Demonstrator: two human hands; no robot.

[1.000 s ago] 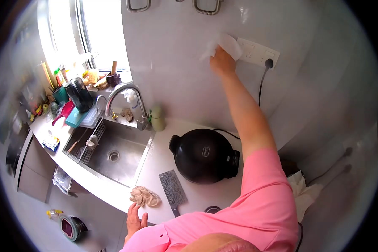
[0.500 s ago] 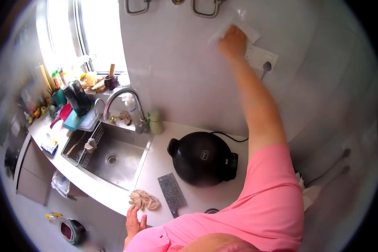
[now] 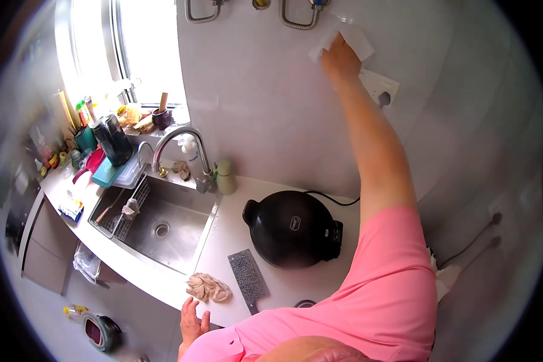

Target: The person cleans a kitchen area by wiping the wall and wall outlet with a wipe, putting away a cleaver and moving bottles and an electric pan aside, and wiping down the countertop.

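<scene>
High on the grey wall, my right hand (image 3: 342, 59) presses a thin white paper towel (image 3: 359, 43) to the surface, its fingers closed on it. A white wall socket (image 3: 374, 83) with a dark plug sits just below and right of that hand. My left hand (image 3: 192, 323) rests at the counter's front edge, fingers apart, holding nothing. Just beyond its fingertips lies a crumpled beige cloth (image 3: 208, 288). A cleaver with a textured blade (image 3: 245, 273) lies right of the cloth.
A round black electric appliance (image 3: 292, 229) stands on the counter (image 3: 220, 253), its cord running to the wall. Left is a steel sink (image 3: 175, 241) with a curved faucet (image 3: 181, 131) and a green bottle (image 3: 225, 178). Metal hoses (image 3: 298, 25) hang from the wall above.
My right hand has shifted slightly across the wall with the paper towel, which now shows more spread out. The whole view has moved a little. My left hand stays by the cloth.
</scene>
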